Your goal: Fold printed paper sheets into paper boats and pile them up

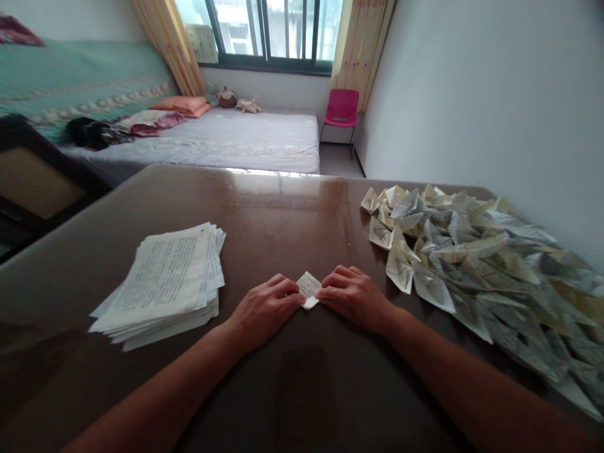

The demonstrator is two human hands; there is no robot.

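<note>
A small folded piece of printed paper lies on the brown table between my hands, one corner pointing away from me. My left hand grips its left edge, thumb and fingers closed on it. On the opposite edge, the fingers of my right hand are pressed together on the paper. The fingertips partly cover both side corners. To the left of my left hand is a stack of printed sheets. Beyond my right hand spreads a large heap of folded paper boats.
The glossy brown table reaches toward a bed. A pink chair stands by the window at the back. The white wall borders the table's right side, and a dark chair is at the left.
</note>
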